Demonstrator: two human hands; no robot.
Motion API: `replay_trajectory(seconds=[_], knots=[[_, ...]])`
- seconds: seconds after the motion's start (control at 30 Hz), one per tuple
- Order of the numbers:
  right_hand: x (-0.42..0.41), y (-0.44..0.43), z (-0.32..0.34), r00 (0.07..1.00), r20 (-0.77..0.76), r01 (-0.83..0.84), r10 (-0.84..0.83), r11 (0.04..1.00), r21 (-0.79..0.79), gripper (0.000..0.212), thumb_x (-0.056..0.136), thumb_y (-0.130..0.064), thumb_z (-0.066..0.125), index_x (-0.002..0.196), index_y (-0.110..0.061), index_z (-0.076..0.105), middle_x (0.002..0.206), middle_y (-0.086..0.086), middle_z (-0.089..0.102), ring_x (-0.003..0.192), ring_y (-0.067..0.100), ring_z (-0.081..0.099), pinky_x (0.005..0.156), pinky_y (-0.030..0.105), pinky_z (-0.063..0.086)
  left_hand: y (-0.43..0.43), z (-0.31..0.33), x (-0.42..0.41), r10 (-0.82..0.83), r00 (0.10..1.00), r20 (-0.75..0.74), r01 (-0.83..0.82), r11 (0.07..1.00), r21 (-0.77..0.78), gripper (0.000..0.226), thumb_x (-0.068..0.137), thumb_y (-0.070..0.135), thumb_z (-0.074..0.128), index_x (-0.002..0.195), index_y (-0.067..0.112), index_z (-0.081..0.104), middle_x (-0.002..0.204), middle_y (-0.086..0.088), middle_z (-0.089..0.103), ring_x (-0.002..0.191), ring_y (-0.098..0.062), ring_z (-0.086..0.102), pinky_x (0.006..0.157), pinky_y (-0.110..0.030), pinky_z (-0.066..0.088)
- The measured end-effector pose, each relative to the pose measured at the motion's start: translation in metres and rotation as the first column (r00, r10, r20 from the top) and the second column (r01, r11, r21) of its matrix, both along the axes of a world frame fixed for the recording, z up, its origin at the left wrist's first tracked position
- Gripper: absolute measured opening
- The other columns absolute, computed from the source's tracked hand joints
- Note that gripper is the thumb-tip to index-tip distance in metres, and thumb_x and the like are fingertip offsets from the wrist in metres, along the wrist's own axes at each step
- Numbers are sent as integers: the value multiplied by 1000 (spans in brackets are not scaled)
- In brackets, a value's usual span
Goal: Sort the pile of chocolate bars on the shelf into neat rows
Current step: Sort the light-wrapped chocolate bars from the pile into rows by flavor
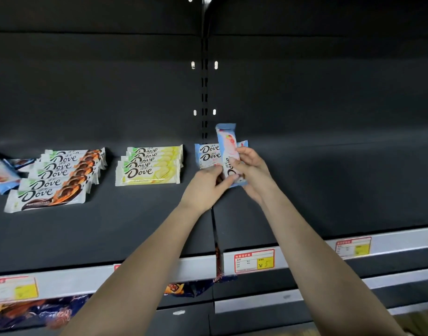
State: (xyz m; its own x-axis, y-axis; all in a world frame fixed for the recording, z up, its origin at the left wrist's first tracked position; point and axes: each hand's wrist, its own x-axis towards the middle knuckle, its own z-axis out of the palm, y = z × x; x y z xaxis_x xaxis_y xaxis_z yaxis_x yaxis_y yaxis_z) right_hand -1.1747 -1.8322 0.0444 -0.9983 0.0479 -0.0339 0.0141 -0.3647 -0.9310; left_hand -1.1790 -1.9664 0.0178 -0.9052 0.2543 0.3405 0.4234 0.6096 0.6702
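- left hand (pixel 206 181) and right hand (pixel 250 166) both grip upright blue-pink bar (pixel 228 151)
- blue row (pixel 209 154) just behind it on shelf (pixel 135 226)
- yellow row (pixel 150 166), orange row (pixel 60 177) further left

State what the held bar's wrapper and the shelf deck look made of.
Wrapper of the held bar: seemingly thin glossy plastic film, going by its crimped end and sheen. The shelf deck: probably painted metal, matte dark grey with soft glare.
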Motion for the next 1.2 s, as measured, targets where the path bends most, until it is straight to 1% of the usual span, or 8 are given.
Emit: replay_trajectory(seconds=[0.13, 0.3, 0.4, 0.47, 0.63, 0.83, 1.03, 1.2], knots=[[0, -4, 0, 999, 12, -38, 37, 998, 41, 18, 88, 5, 55, 92, -12, 50, 103, 12, 65, 87, 22, 62, 74, 32, 52, -3, -4, -3, 2, 1000, -27, -3, 999, -32, 35, 90, 43, 51, 92, 10, 64, 76, -3, 64, 69, -17, 55, 66, -32, 46], [0, -3, 0, 982, -71, 189, -177, 952, 242, 24, 82, -3, 66, 89, -17, 47, 88, 0, 66, 81, 14, 63, 74, 25, 48, -4, 1, -5, 119, 992, 45, -126, 965, 232, 22, 92, 23, 55, 111, 14, 62, 91, -3, 69, 75, -17, 59, 67, -19, 40], [1, -3, -6, 872, -355, 487, -337, 668, 563, 34, 79, -4, 66, 106, -16, 49, 110, 2, 56, 94, 14, 57, 80, 22, 50, -6, 3, -8, 154, 984, 91, -173, 950, 260, 25, 95, 20, 48, 117, 12, 58, 96, -6, 67, 83, -20, 59, 69, -22, 40], [1, -3, -12, 781, -582, 620, -227, 397, 676, 49, 76, -1, 63, 121, -13, 48, 130, 6, 44, 114, 19, 46, 93, 27, 44, -7, 4, -8, 165, 983, 85, -183, 939, 291, 25, 98, 17, 41, 117, 10, 56, 96, -7, 64, 84, -19, 55, 69, -23, 37], [-3, -8, -23, 889, -456, 449, 33, 119, 885, 67, 79, -11, 62, 139, -25, 36, 155, 2, 10, 141, 27, 11, 111, 52, 22, -10, -1, -15, 254, 963, 91, -270, 910, 316, 28, 99, 14, 33, 117, 14, 56, 101, -5, 48, 86, -18, 49, 83, -41, 49], [-8, -3, -26, 938, -345, 316, 36, 319, 893, 45, 89, -12, 58, 133, -21, 49, 145, 2, 31, 121, 24, 41, 102, 36, 40, -11, 0, -13, 240, 968, 75, -251, 925, 287, 27, 99, 12, 35, 114, 16, 57, 102, -8, 52, 90, -18, 49, 85, -28, 41], [-14, 0, -31, 958, -284, 287, -43, 218, 933, 45, 92, -8, 51, 135, -20, 46, 142, 8, 30, 121, 26, 38, 102, 34, 38, -7, 0, -11, 273, 960, 63, -280, 941, 192, 45, 92, -3, 41, 134, 9, 38, 120, -10, 55, 109, -23, 50, 81, -12, 31], [-13, 0, -32, 954, -283, 298, -96, 255, 920, 55, 88, 4, 48, 138, -16, 41, 142, 7, 25, 125, 23, 35, 101, 27, 36, -6, -8, -15, 334, 943, -14, -334, 943, 4, 44, 91, -4, 40, 132, 8, 44, 127, -12, 50, 119, -26, 43, 93, -22, 33]])
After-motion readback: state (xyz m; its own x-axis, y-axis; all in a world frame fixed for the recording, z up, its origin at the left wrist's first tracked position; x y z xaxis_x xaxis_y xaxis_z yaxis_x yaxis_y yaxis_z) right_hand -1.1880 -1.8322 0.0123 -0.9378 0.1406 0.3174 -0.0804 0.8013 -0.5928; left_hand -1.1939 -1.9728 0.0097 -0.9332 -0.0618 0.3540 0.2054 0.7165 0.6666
